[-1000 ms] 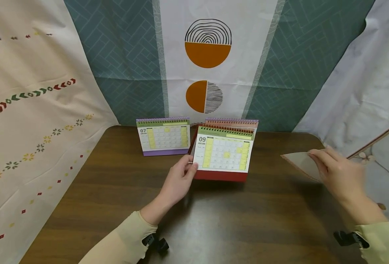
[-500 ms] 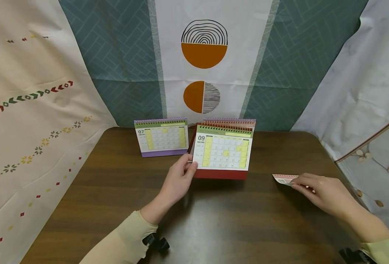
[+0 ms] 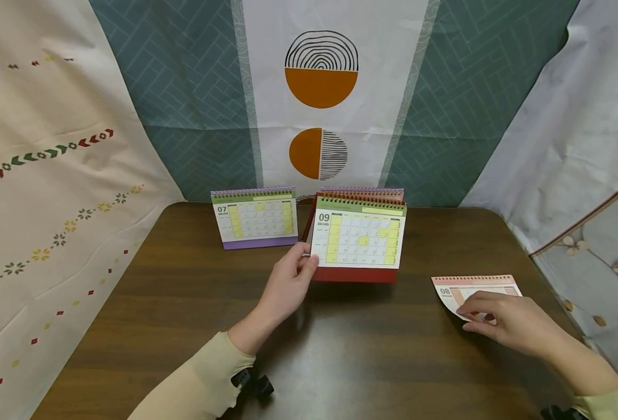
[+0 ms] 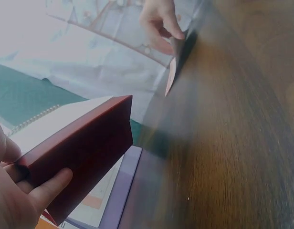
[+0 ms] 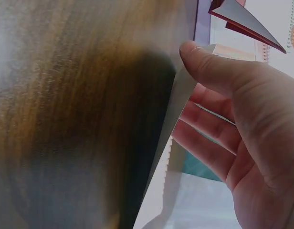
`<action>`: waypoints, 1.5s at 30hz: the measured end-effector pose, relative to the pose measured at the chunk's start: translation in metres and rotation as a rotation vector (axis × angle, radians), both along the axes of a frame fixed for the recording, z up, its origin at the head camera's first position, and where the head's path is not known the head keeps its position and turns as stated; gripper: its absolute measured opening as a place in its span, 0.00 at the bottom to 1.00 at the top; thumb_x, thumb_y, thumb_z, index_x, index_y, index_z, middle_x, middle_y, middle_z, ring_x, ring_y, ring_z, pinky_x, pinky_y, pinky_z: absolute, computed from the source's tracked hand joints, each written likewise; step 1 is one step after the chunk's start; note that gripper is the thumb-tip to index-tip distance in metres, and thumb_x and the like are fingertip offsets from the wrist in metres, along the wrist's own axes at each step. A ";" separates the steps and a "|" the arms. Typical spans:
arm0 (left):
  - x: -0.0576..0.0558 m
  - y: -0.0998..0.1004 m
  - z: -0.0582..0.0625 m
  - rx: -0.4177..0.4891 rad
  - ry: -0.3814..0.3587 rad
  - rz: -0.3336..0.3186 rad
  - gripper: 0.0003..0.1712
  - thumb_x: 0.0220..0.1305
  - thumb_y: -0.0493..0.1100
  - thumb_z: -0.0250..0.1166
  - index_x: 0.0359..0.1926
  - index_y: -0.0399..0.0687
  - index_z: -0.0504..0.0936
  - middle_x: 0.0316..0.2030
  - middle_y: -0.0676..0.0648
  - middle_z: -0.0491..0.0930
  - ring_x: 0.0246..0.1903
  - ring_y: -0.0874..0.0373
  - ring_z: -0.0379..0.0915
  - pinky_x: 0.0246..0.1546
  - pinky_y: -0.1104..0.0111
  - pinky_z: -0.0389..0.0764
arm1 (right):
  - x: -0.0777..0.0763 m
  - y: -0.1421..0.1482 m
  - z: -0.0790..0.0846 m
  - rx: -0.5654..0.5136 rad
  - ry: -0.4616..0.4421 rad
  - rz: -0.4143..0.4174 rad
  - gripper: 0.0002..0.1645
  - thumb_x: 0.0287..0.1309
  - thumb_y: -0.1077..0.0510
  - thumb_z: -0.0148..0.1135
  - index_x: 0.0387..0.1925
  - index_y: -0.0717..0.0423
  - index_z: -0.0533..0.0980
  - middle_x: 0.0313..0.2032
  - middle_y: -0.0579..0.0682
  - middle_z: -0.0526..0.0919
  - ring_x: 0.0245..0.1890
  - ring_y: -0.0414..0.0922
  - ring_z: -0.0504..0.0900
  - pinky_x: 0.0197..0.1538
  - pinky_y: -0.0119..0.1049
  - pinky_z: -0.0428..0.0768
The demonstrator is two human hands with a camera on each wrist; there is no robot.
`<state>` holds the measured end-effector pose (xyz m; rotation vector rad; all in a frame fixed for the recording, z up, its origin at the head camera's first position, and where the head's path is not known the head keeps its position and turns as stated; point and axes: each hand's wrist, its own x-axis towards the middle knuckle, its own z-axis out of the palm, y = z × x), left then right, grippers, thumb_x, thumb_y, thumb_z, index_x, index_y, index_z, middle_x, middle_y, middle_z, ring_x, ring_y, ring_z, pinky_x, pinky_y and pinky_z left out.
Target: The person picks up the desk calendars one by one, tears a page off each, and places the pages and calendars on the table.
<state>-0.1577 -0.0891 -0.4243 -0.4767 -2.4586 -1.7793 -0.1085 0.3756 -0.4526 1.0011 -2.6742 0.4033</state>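
Observation:
My left hand [image 3: 288, 280] grips the lower left edge of a red-based desk calendar [image 3: 358, 239] that shows page 09. In the left wrist view, the fingers curl round the red base [image 4: 89, 152] and the calendar is tilted, apart from the table. At the right, my right hand [image 3: 503, 321] pinches the near edge of a loose calendar page [image 3: 477, 286], printed 08 in pink. Its far edge, with a row of punched holes, lies at the tabletop; the near left corner curls up. Thumb and fingers hold that paper [image 5: 173, 112] in the right wrist view.
A purple-based desk calendar [image 3: 259, 219] showing 07 stands at the back left of the wooden table [image 3: 209, 326]. Another calendar with a pink top [image 3: 364, 191] stands mostly hidden behind the red one. Patterned cloths [image 3: 199, 87] hang along the back and sides.
My right hand has come down and left with the loose page, turning it from raised, blank side showing, to low over the table, printed side up. The left hand has stayed nearly still.

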 end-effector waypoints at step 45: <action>-0.004 0.060 -0.001 0.008 -0.001 -0.090 0.10 0.86 0.42 0.58 0.59 0.46 0.81 0.44 0.50 0.93 0.39 0.57 0.78 0.42 0.61 0.73 | -0.016 -0.087 0.022 -0.821 -0.672 -0.370 0.41 0.87 0.48 0.56 0.85 0.66 0.57 0.72 0.71 0.73 0.58 0.33 0.83 0.57 0.40 0.87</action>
